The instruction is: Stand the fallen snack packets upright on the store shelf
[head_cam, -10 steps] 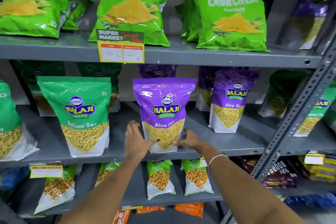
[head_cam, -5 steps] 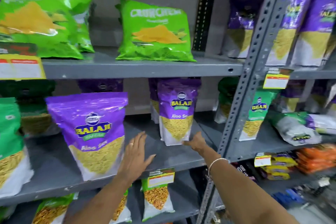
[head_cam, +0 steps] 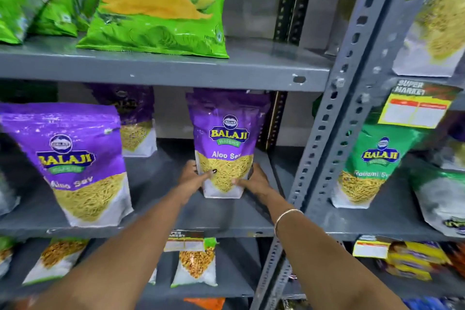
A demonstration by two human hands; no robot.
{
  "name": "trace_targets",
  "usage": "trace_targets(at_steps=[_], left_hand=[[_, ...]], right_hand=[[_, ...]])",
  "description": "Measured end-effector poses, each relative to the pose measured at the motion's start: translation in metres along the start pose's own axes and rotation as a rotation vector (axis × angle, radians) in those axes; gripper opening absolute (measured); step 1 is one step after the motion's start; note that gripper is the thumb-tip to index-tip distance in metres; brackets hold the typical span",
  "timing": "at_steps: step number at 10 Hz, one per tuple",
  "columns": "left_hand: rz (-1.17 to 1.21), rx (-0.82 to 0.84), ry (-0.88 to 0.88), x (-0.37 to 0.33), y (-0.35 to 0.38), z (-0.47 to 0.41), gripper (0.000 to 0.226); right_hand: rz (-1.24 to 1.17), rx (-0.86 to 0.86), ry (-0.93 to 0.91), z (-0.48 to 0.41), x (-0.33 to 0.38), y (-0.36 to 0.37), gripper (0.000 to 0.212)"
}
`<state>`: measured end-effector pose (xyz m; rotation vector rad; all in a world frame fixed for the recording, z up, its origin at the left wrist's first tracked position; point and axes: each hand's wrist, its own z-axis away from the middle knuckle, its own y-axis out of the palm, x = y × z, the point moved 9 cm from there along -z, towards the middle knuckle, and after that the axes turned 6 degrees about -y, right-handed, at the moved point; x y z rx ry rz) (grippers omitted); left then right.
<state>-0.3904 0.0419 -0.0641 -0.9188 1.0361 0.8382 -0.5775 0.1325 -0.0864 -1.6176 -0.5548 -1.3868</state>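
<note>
Both hands, left hand (head_cam: 191, 178) and right hand (head_cam: 254, 180), clasp the purple foil Aloo Sev pouch (head_cam: 226, 143) between them; best settle its base flat, then release gently.

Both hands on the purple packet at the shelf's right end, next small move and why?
Probably let go. The purple packet already stands upright on the shelf, with the left hand and right hand only steadying its base.
</note>
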Motion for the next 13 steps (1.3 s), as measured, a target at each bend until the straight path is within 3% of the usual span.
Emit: trace_targets(at_steps=[1,3,9,11,12,13], left_hand=[[-0.042,-0.025,-0.013,0.009,-0.004,0.007,0.036],[-0.134,-0.040,0.002,0.008,-0.008,0.052,0.035],[-0.208,-0.004,0.017,0.009,-0.011,0.081,0.036],[-0.253,0.042,0.038,0.009,-0.006,0.078,0.057],[-0.442,-0.247,0.335,-0.020,-0.037,0.103,0.079],[-0.592,-0.472,0.698,-0.054,-0.054,0.134,0.075]], right_hand=[[-0.049,0.014,-0.012,0.006,-0.005,0.001,0.084],[-0.080,0.054,-0.020,0.056,0.009,-0.008,0.059],[-0.010,0.048,-0.023,0.094,0.018,-0.013,0.061],[-0.011,0.078,-0.049,0.088,0.016,-0.013,0.102],[0.161,-0.153,-0.210,0.119,0.079,-0.029,0.105],[0.442,-0.378,-0.503,0.142,0.130,-0.041,0.101]])
